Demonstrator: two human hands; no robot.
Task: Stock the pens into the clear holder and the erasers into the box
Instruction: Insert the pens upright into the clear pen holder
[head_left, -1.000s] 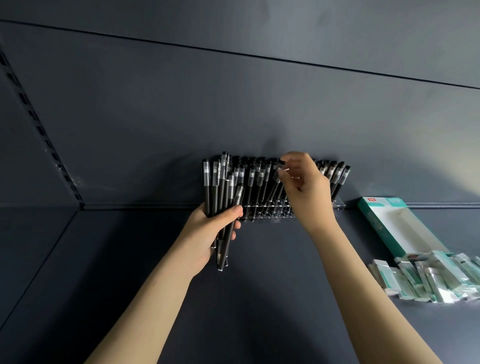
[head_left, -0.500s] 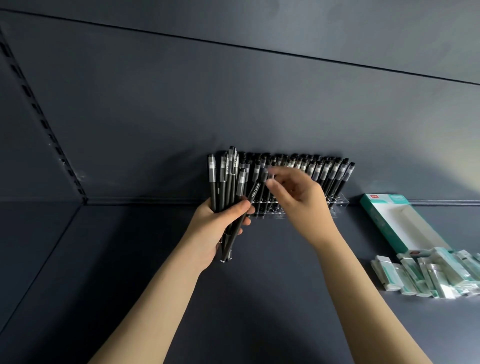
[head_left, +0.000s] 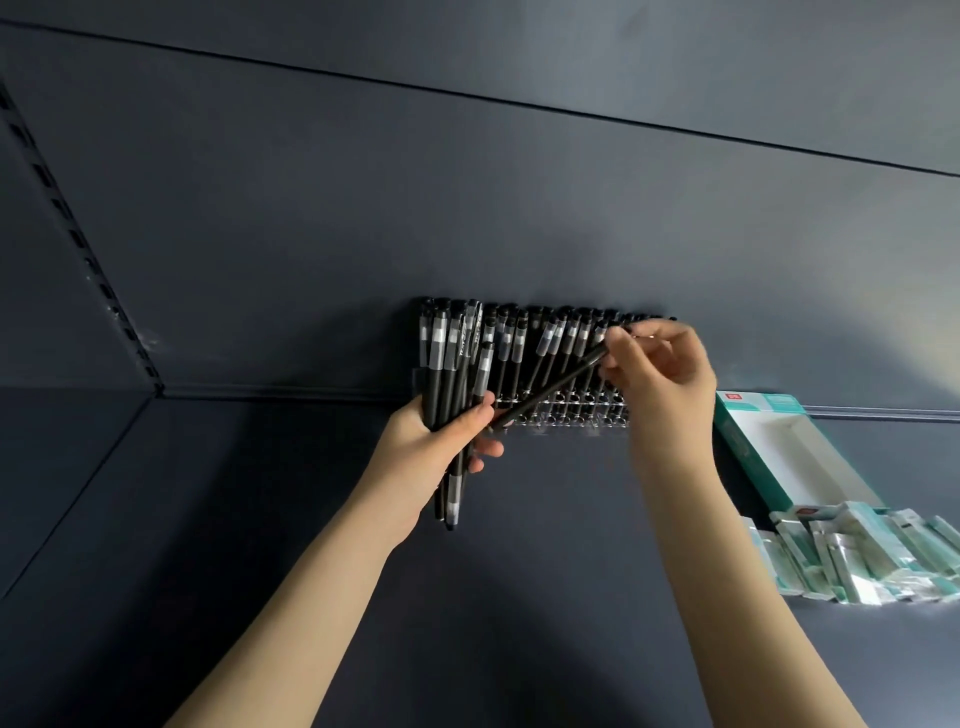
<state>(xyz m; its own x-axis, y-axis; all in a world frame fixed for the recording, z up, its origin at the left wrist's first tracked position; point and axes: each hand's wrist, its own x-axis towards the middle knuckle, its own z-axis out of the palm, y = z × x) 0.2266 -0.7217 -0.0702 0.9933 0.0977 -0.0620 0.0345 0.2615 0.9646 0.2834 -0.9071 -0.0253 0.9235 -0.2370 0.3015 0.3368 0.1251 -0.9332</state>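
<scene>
I see one pen (head_left: 550, 388) pinched at its top by the right hand (head_left: 670, 374), slanting down-left from that pinch across the clear holder (head_left: 571, 415). At its lower tip the left hand (head_left: 434, 441) clenches a pen bundle (head_left: 449, 364). The box (head_left: 769, 441) and erasers (head_left: 857, 556) lie right of the pinch.

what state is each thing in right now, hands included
left hand: grips a bundle of pens
bundle of pens: upright in the grip, not yet stocked
right hand: pinches a single pen by its upper end
single pen: tilted in front of the holder, not yet in
clear holder: holds rows of standing pens
box: open, no erasers visible inside
erasers: wrapped, piled loose outside the box
</scene>
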